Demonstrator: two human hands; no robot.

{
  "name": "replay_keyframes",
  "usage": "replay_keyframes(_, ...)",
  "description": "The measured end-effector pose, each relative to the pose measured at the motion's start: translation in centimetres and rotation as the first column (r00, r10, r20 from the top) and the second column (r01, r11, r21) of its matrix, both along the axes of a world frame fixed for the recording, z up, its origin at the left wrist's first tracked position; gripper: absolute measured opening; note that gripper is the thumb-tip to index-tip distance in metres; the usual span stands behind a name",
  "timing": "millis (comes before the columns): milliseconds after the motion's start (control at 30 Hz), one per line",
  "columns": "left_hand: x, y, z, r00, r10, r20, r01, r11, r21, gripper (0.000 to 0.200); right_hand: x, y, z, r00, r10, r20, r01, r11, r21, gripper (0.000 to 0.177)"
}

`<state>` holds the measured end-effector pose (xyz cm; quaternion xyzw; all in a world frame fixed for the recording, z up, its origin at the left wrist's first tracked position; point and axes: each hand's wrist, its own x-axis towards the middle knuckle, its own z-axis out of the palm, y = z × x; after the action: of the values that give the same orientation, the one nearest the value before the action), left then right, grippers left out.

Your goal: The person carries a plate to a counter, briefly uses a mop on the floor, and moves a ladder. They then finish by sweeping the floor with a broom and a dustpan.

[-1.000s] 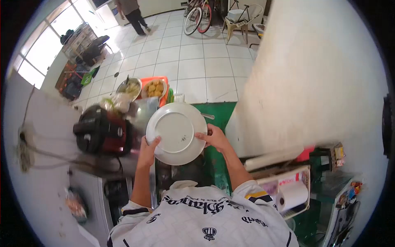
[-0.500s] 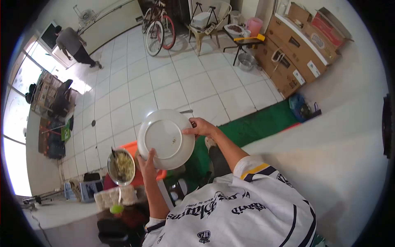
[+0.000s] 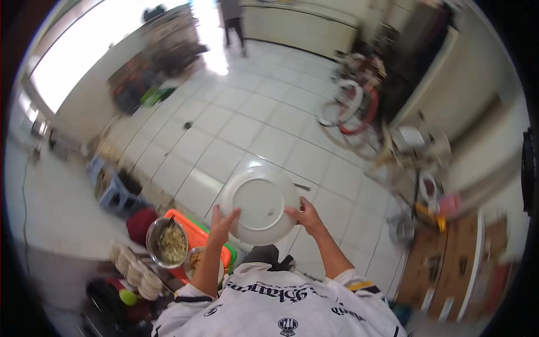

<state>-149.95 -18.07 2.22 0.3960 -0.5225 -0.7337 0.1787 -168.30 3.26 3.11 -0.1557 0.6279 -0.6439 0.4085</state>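
Note:
Both my hands grip a white plate (image 3: 258, 203) in front of my body, its ringed underside facing up at me. On its left rim, my left hand (image 3: 224, 224) is closed with the thumb over the underside. Opposite, my right hand (image 3: 306, 216) clasps the right rim the same way. A metal utensil handle (image 3: 302, 186) sticks out past the upper right edge; its other end is hidden by the plate. Near my left forearm stand a metal bowl (image 3: 150, 247) of pale chopped food and, partly covered, a dish of brownish food (image 3: 196, 258) on an orange surface (image 3: 193, 227).
A person (image 3: 232, 25) stands at the far end of the tiled floor (image 3: 247, 126). Bicycles (image 3: 353, 106) lean at the upper right. Cardboard boxes (image 3: 432, 269) and a metal pot (image 3: 402, 230) are at lower right. A blue-grey crate (image 3: 115, 188) sits at left.
My view has swung left, bringing the orange surface and food dish more into sight. The plate is now more directly ahead of me, still between both hands.

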Motion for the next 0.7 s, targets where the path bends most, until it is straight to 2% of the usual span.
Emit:
replay_keyframes(67,-3.8,-2.7,-0.5,0.997,0.024,-0.078,-0.021,0.999,0.033,0.076,-4.5,-4.0,-1.4,0.999,0.004,0.046,-0.001,0.998,-0.056,0.072)
replay_keyframes(167,-9.4,-7.5,-1.0,0.991,0.134,0.02,-0.135,0.988,0.075,0.073,-10.4,-11.3,-1.5,0.976,0.07,0.207,-0.025,0.977,-0.213,0.072)
replay_keyframes(200,-11.2,-9.2,-1.1,0.989,0.15,0.009,-0.151,0.986,0.075,0.073,-12.5,-13.6,-2.1,0.965,0.089,0.248,-0.043,0.981,-0.187,0.07)
replay_keyframes(300,-16.7,-16.6,-1.5,0.982,0.187,-0.036,-0.185,0.981,0.065,0.071,-18.2,-21.9,-2.1,0.96,0.168,0.225,-0.107,0.96,-0.26,0.068)
replay_keyframes(400,-21.7,-23.0,-1.7,0.972,0.232,-0.032,-0.231,0.972,0.031,0.071,-23.5,-29.1,-3.2,0.966,0.137,0.219,-0.081,0.966,-0.246,0.067)
replay_keyframes(533,-27.2,-33.0,0.8,0.966,0.258,0.01,-0.258,0.966,-0.029,0.068,-30.0,-39.6,-3.0,0.938,0.234,0.254,-0.163,0.948,-0.272,0.064)
replay_keyframes(700,-33.5,-44.5,1.0,0.936,0.349,0.052,-0.343,0.934,-0.098,0.065,-37.7,-53.4,-2.9,0.877,0.357,0.322,-0.252,0.912,-0.324,0.06)
